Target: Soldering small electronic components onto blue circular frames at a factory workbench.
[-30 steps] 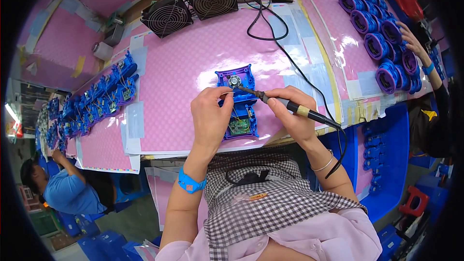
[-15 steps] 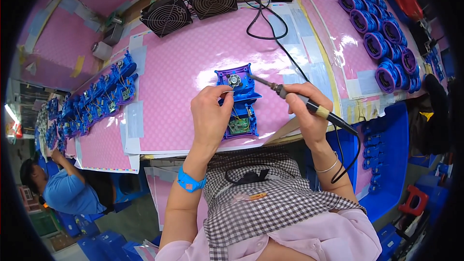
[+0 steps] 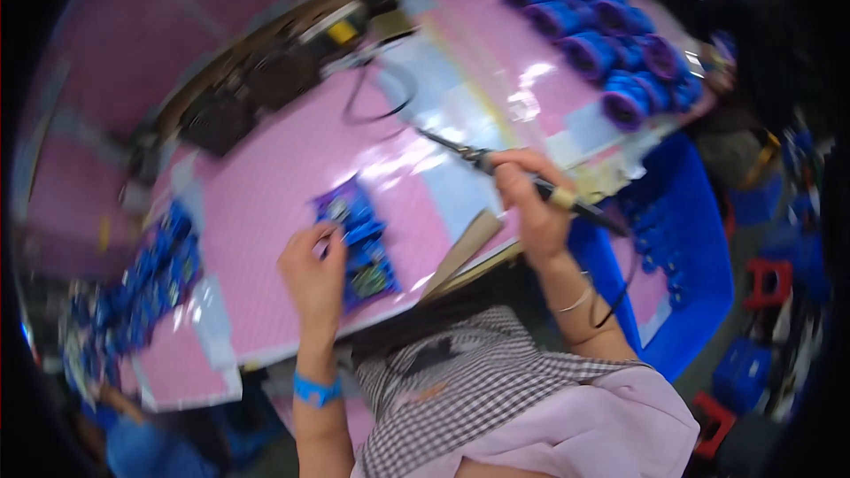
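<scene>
The soldering iron (image 3: 482, 158) is in my right hand (image 3: 538, 204), its metal tip pointing up and left over the pink table cover. Fingers and thumb of that hand close round its dark handle. My left hand (image 3: 310, 270) is pinched at the left edge of an opened blue and purple plastic housing (image 3: 359, 224). What the pinch holds is too blurred to make out. Inside the housing, a round silver speaker (image 3: 338, 209) sits in the far half and a green circuit board (image 3: 370, 280) in the near half.
Rows of blue housings with circuit boards (image 3: 159, 270) lie at left. Many blue and purple round parts (image 3: 589, 53) stand at the far right. Two dark fans (image 3: 282, 75) and a cable (image 3: 354, 97) are behind. A blue bin (image 3: 699, 274) stands right; a person (image 3: 159, 447) sits lower left.
The whole view has swung and blurred, so the table appears tilted. My right hand has carried the iron away from the housing. My left hand stays pinched beside it.
</scene>
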The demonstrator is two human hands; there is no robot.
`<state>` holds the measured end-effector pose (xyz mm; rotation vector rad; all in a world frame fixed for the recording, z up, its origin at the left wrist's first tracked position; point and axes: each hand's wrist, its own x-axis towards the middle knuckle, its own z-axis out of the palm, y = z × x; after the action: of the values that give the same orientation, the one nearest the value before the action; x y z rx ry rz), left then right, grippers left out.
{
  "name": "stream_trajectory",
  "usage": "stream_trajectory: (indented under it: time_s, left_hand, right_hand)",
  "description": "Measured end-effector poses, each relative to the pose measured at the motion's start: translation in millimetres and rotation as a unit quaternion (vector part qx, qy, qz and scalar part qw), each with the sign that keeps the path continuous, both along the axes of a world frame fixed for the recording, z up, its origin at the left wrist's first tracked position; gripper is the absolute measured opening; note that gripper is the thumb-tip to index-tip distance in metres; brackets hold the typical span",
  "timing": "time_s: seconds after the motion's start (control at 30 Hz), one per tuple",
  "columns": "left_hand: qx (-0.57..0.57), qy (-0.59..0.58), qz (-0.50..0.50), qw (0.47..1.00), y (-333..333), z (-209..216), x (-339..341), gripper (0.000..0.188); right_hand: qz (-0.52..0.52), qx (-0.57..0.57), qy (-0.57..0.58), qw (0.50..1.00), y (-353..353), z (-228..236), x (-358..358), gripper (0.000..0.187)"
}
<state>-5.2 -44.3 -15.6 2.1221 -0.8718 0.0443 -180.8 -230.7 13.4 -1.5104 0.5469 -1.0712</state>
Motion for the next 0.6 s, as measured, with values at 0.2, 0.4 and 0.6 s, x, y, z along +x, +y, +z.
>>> stream_trajectory:
  time_s: [0.2,0.4,0.6]
  left_hand:
    - [-0.016,0.026,0.019,0.999,-11.5,8.9,-4.8,0.012]
    - [-0.023,0.019,0.031,0.999,-5.8,1.9,-3.6,0.014]
    - [-0.033,0.013,0.019,0.999,-2.9,-0.7,-3.2,0.015]
  right_hand:
    - [0.148,-0.146,0.085,0.975,14.8,-11.9,18.8,0.015]
    - [0.202,-0.144,0.091,0.964,30.1,-27.1,38.8,0.016]
    - [0.196,-0.148,0.083,0.966,34.2,-29.2,43.0,0.016]
